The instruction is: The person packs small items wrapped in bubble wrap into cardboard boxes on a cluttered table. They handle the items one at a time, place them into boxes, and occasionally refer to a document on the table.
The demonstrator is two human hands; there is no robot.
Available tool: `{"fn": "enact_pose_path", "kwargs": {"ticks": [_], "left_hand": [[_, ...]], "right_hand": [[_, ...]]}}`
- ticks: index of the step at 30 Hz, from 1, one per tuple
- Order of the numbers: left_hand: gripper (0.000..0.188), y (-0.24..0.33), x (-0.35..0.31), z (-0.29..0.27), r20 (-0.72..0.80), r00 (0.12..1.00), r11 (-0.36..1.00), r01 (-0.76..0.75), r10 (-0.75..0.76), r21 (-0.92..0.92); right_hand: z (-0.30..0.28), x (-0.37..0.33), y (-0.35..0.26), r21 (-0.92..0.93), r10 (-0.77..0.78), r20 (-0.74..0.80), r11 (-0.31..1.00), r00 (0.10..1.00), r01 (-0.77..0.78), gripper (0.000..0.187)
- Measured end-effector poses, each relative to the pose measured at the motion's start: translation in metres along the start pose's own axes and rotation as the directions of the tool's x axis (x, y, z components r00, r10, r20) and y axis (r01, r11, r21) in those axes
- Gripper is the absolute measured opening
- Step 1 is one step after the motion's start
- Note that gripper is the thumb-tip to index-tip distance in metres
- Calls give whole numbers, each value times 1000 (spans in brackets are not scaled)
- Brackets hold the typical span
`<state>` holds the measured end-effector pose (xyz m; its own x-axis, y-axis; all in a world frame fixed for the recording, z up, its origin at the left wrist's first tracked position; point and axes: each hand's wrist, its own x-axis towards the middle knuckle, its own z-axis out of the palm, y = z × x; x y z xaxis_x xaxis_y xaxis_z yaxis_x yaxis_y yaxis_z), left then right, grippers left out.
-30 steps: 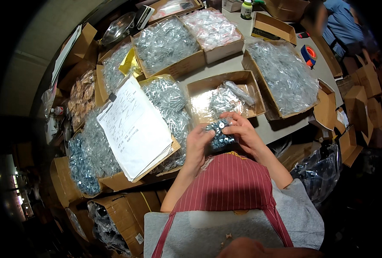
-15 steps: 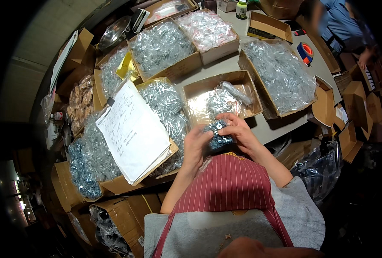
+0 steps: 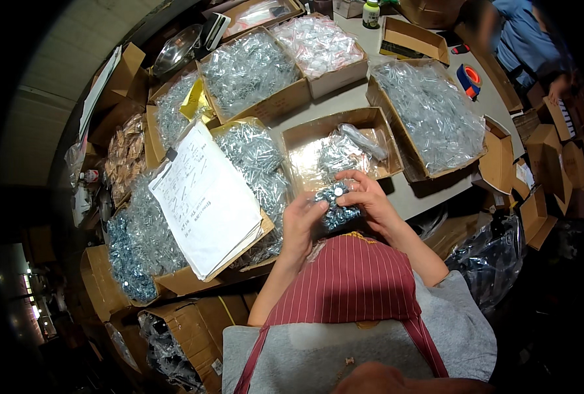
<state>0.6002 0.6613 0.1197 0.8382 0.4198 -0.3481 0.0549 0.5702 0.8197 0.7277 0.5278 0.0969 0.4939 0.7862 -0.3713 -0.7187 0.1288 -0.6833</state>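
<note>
Hands, your left hand [image 3: 303,220] and right hand [image 3: 364,200], clamp together on 1 small bag of screws [image 3: 336,209] just short of the half-filled cardboard box [image 3: 305,134], packing seemingly midway

Small clear bag of screws [image 3: 336,209], chest-high

Cardboard boxes of bagged hardware are crowding the table [image 3: 344,105] on all sides. A narrow bare strip is running between the open box [image 3: 305,141] ahead and the large box [image 3: 377,98] to the right. The clipboard [image 3: 203,197] is blocking the left approach.
</note>
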Motion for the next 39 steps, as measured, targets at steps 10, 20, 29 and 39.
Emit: {"fn": "enact_pose_path", "kwargs": {"ticks": [10,20,29,39], "left_hand": [[12,-22,10,-20,-39,999,998,-39,37,-56],[9,-18,6,-19,-17,996,996,-84,84,17],[12,-13,2,-16,9,990,984,-143,143,106],[20,-6,-2,-12,24,996,973,-87,84,215]], "right_hand": [[-1,0,2,-18,2,31,1000,1000,-1,53],[10,-6,-7,-18,29,37,999,999,-28,59],[13,-9,-10,-22,46,45,999,998,-45,60],[12,-11,-17,-11,24,25,1000,999,-24,59]]}}
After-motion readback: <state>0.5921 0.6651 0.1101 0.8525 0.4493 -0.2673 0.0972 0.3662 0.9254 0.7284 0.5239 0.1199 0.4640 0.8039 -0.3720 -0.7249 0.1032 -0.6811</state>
